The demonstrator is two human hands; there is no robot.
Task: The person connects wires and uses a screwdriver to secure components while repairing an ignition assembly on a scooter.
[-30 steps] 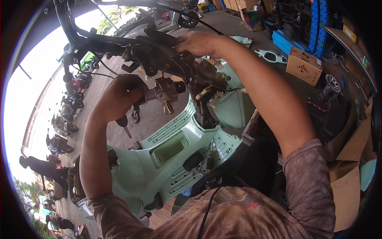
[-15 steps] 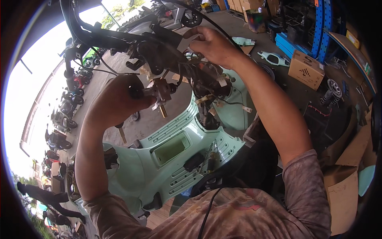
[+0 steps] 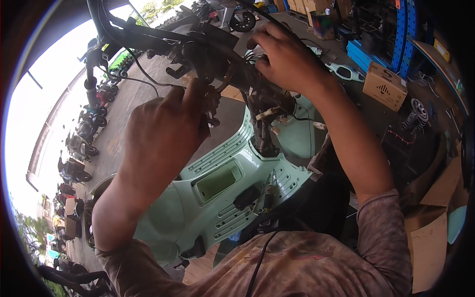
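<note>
A dark scooter steering column (image 3: 198, 62) with handlebar parts stands in front of me, wires hanging about it. My left hand (image 3: 161, 136) is closed around an ignition lock (image 3: 213, 106), a metal block mostly hidden behind the fingers, held up against the column. On the column's other side, my right hand (image 3: 292, 62) has its fingers bent near thin wires (image 3: 251, 55). What lies between those fingertips is hidden. Below both hands is the mint-green scooter floorboard (image 3: 198, 222), with a rectangular opening in it.
White connectors (image 3: 319, 125) dangle below my right forearm. To the right lie a cardboard box (image 3: 385, 86), a coil-spring shock absorber (image 3: 414, 115) and a mint-green headlight surround (image 3: 345, 72). A blue rack (image 3: 404, 39) stands behind. Parked scooters (image 3: 79, 141) line the left.
My left hand has moved right with the ignition lock, turning so its back covers most of it. My right hand has shifted right and slightly down. The view has shifted slightly.
</note>
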